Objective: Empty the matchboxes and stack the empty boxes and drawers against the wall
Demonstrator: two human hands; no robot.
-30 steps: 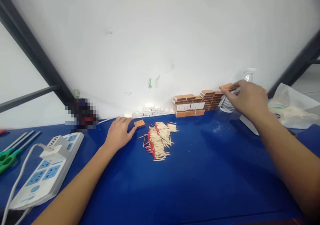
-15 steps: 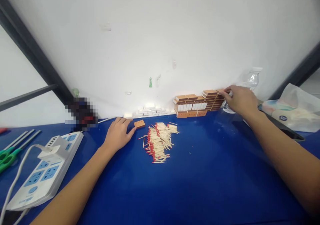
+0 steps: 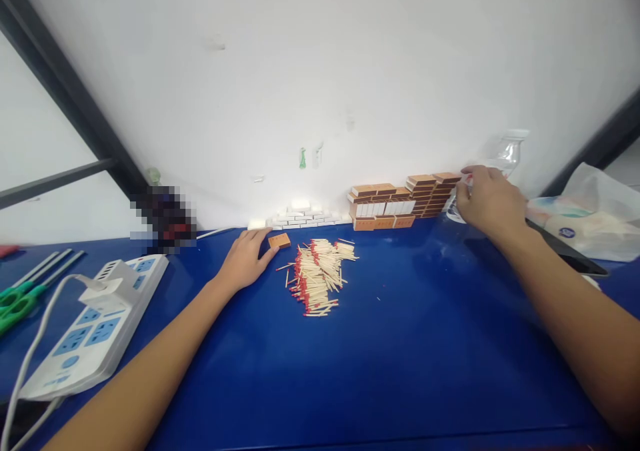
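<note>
My left hand (image 3: 249, 259) rests on the blue table with its fingers stretched and its thumb apart. Just beside its fingertips lies an orange matchbox (image 3: 279, 241); I cannot tell whether they touch. To the right of that box spreads a pile of red-tipped matches (image 3: 320, 274). Over on the right, my right hand (image 3: 490, 201) is off the end of a tall stack of matchboxes (image 3: 440, 195), its thumb and forefinger apart and nothing seen between them. More matchboxes (image 3: 383, 207), some orange and some with white sides, stand in rows left of that stack.
White matchbox trays (image 3: 303, 217) are piled against the wall. Behind my right hand stands a clear plastic bottle (image 3: 510, 151). A tissue pack (image 3: 575, 224) and a dark phone-like slab (image 3: 570, 251) lie right. On the left are a power strip (image 3: 100, 331) and green-handled scissors (image 3: 23, 301).
My right hand has drawn back slightly to the right from the top of the tall matchbox stack. My left hand stays by the single matchbox. The view has shifted slightly.
</note>
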